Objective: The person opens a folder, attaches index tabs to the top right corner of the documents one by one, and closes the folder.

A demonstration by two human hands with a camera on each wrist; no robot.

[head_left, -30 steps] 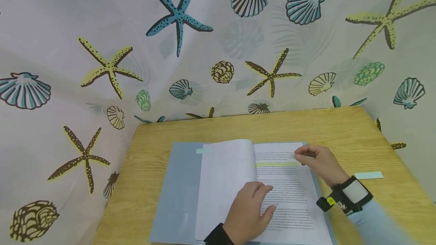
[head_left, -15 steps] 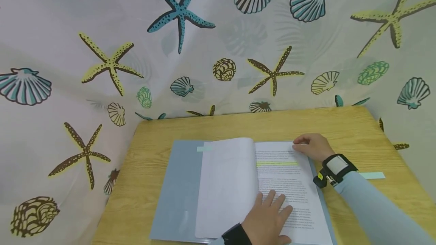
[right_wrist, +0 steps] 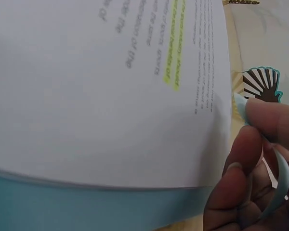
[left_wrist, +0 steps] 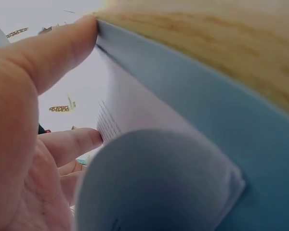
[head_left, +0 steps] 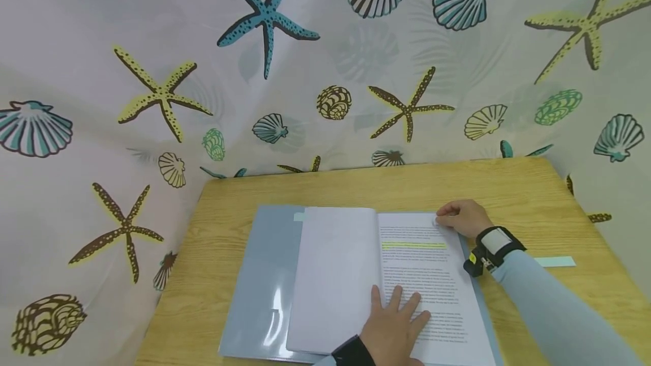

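A blue-grey folder (head_left: 259, 281) lies open with printed pages (head_left: 432, 275) inside; yellow highlighting (head_left: 413, 245) marks lines near the top of the right page. My left hand (head_left: 391, 326) rests on the lower part of that page, fingers spread. At the page's upper right corner is my right hand (head_left: 465, 218). Its thumb and finger pinch a pale blue sticky strip (right_wrist: 281, 187), which curls back towards the palm in the right wrist view. In the left wrist view, the left thumb (left_wrist: 58, 50) lies along the folder's edge, and the fingers reach over the print.
Another pale blue strip (head_left: 298, 217) sticks out beside the turned left page (head_left: 333, 281). A loose pale strip (head_left: 556, 262) lies on the wooden table (head_left: 513, 191), right of the folder. A cloth with printed shells and starfish (head_left: 300, 66) hangs behind.
My left hand has moved right and down and spread its fingers on the page. My right hand has moved up to the page corner. The turned page now covers more of the left strip.
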